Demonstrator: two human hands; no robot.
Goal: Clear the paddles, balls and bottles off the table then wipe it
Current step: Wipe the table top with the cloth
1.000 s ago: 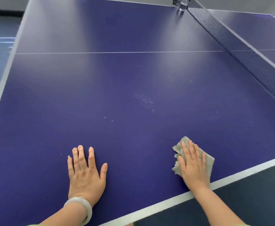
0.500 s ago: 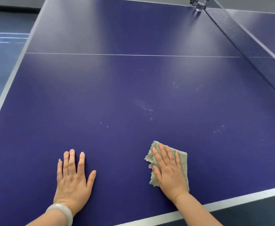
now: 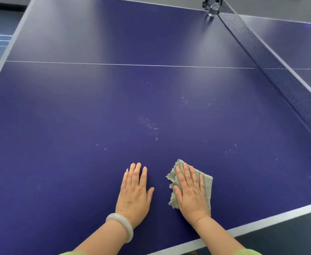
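The blue ping-pong table (image 3: 77, 126) fills the view, with no paddles, balls or bottles on the part I see. A grey-green cloth (image 3: 207, 183) lies near the front edge. My right hand (image 3: 190, 192) presses flat on it with straight fingers. My left hand (image 3: 135, 192) rests flat on the bare table just to the left, a pale bangle on its wrist. Small white specks (image 3: 151, 126) dot the surface beyond my hands.
The dark net (image 3: 279, 74) runs along the right side, from its clamp (image 3: 212, 6) at the far edge. A white centre line (image 3: 114, 64) crosses the table. The white front edge (image 3: 261, 223) lies just below my right wrist. Grey floor lies at far left.
My right hand has slid the cloth leftwards along the front of the table, towards my left hand. The view has shifted, so both hands now sit closer together near the centre.
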